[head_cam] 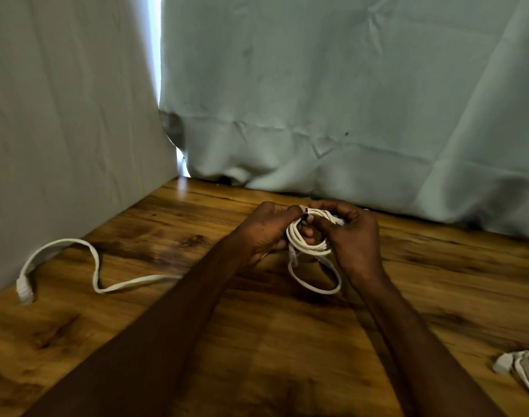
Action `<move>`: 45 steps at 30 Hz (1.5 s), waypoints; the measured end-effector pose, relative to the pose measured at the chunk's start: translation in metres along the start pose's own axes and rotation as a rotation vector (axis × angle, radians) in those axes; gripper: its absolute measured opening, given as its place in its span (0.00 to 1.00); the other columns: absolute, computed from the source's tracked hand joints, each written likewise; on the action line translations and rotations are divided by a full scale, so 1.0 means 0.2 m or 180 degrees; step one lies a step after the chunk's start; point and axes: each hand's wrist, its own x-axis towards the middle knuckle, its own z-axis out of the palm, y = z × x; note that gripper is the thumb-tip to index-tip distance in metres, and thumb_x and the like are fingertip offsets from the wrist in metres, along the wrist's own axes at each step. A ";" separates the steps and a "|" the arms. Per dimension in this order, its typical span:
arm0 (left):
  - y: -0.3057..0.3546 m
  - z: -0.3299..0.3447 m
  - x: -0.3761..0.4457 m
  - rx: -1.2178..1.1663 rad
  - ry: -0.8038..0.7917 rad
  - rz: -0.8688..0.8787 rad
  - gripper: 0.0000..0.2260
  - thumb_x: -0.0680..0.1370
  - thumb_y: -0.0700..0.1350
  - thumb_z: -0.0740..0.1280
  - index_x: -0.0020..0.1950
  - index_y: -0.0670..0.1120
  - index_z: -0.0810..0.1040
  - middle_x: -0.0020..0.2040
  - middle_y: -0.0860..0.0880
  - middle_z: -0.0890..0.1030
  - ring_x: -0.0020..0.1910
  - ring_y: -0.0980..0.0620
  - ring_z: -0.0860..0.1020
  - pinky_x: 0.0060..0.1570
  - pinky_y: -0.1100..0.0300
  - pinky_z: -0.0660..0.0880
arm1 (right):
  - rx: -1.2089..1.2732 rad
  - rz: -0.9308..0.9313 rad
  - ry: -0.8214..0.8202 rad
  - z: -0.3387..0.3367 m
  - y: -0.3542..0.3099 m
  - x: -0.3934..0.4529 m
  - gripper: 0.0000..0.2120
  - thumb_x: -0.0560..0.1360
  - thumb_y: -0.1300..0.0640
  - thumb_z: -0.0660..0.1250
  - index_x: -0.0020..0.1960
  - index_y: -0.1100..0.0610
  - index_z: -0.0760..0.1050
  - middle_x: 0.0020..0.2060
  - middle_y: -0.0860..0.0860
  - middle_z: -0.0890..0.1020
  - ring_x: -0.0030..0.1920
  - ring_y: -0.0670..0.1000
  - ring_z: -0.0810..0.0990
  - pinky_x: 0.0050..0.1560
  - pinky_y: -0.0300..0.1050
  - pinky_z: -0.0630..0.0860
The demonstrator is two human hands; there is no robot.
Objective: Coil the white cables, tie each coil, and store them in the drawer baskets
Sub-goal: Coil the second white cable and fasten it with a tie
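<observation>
Left hand (267, 228) and right hand (352, 236) grip white cable coil (309, 240) above wooden table (257, 341); no legible writing.

hands: 2 (269, 230) (355, 236) | white cables: 3 — coil (309, 242); flat cable (97, 266); bundle (525, 368) | table: 1 (257, 341)

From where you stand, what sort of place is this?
Probably a makeshift recording corner, not a lived-in room: pale sheets hang as a backdrop behind a wooden table, and both hands hold a cable coil.
</observation>
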 end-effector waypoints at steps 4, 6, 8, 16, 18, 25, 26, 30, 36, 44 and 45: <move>-0.01 0.01 0.01 0.0112 0.0039 0.0000 0.13 0.84 0.43 0.64 0.49 0.35 0.83 0.40 0.39 0.84 0.37 0.48 0.84 0.45 0.54 0.83 | -0.0166 -0.0119 0.0011 0.01 0.00 -0.01 0.10 0.72 0.69 0.76 0.51 0.59 0.86 0.45 0.51 0.88 0.45 0.45 0.86 0.47 0.38 0.79; -0.01 0.01 0.02 0.0065 0.0193 0.0032 0.14 0.83 0.43 0.65 0.48 0.34 0.83 0.39 0.39 0.84 0.36 0.47 0.84 0.46 0.53 0.82 | -0.0760 -0.0549 0.0082 0.02 -0.01 -0.02 0.13 0.71 0.66 0.75 0.53 0.54 0.85 0.49 0.47 0.86 0.50 0.48 0.84 0.51 0.45 0.79; -0.01 0.01 0.03 -0.0015 0.0445 0.0063 0.14 0.83 0.43 0.66 0.48 0.33 0.83 0.38 0.39 0.84 0.35 0.47 0.83 0.45 0.53 0.81 | -0.1677 -0.1047 0.0242 0.02 -0.03 -0.04 0.13 0.71 0.59 0.74 0.55 0.50 0.83 0.53 0.47 0.80 0.54 0.52 0.78 0.54 0.50 0.75; -0.03 0.02 0.03 -0.0029 0.0563 0.0082 0.13 0.81 0.44 0.69 0.51 0.33 0.84 0.49 0.32 0.85 0.45 0.40 0.84 0.50 0.47 0.80 | -0.3122 -0.0459 0.0220 0.10 -0.07 -0.08 0.07 0.73 0.46 0.73 0.47 0.47 0.87 0.49 0.52 0.78 0.56 0.59 0.74 0.52 0.54 0.74; -0.04 0.02 0.03 -0.0063 0.0506 0.0112 0.13 0.81 0.44 0.70 0.52 0.33 0.84 0.50 0.32 0.85 0.45 0.40 0.83 0.48 0.50 0.81 | -0.3134 -0.0332 0.0300 0.10 -0.06 -0.08 0.08 0.74 0.45 0.71 0.47 0.47 0.87 0.48 0.52 0.77 0.56 0.59 0.74 0.52 0.55 0.74; -0.04 0.04 0.02 -0.0378 0.0490 0.0010 0.10 0.81 0.42 0.70 0.45 0.36 0.84 0.44 0.37 0.85 0.40 0.44 0.84 0.42 0.54 0.82 | -0.2314 -0.0669 0.0099 0.08 -0.01 -0.06 0.06 0.73 0.50 0.71 0.41 0.50 0.85 0.41 0.44 0.73 0.48 0.54 0.73 0.46 0.50 0.65; -0.04 0.04 0.02 -0.0443 0.0489 -0.0015 0.10 0.81 0.42 0.69 0.45 0.36 0.84 0.45 0.37 0.84 0.43 0.42 0.84 0.45 0.52 0.82 | -0.2168 -0.0728 0.0033 0.07 0.00 -0.05 0.04 0.73 0.51 0.72 0.43 0.50 0.86 0.40 0.44 0.73 0.47 0.52 0.72 0.46 0.49 0.64; -0.03 0.02 0.02 -0.0618 0.0468 -0.0130 0.12 0.81 0.42 0.69 0.53 0.32 0.83 0.50 0.34 0.84 0.47 0.40 0.84 0.46 0.50 0.84 | -0.1771 -0.0871 -0.0186 0.06 0.04 -0.03 0.03 0.73 0.54 0.74 0.45 0.49 0.87 0.40 0.43 0.73 0.47 0.52 0.71 0.43 0.46 0.63; -0.01 -0.01 0.04 -0.0533 0.0215 0.0007 0.13 0.83 0.44 0.67 0.60 0.36 0.82 0.50 0.38 0.85 0.49 0.43 0.85 0.59 0.41 0.80 | -0.1558 -0.0919 0.0235 0.04 0.02 -0.03 0.11 0.73 0.53 0.77 0.54 0.46 0.85 0.54 0.47 0.73 0.56 0.52 0.72 0.55 0.49 0.73; 0.00 -0.01 0.04 -0.0434 0.0313 0.0555 0.08 0.84 0.38 0.64 0.57 0.35 0.80 0.38 0.42 0.81 0.35 0.49 0.82 0.45 0.53 0.82 | -0.1120 -0.0629 0.0259 0.00 -0.02 -0.02 0.16 0.76 0.58 0.75 0.64 0.52 0.83 0.52 0.47 0.88 0.51 0.42 0.85 0.54 0.39 0.79; 0.01 0.00 0.04 -0.0449 0.0335 0.0639 0.08 0.83 0.37 0.64 0.59 0.35 0.79 0.37 0.42 0.80 0.34 0.49 0.81 0.42 0.54 0.82 | -0.1456 -0.0838 0.0232 0.00 -0.03 -0.03 0.14 0.78 0.56 0.74 0.62 0.51 0.84 0.50 0.47 0.88 0.47 0.43 0.85 0.50 0.40 0.79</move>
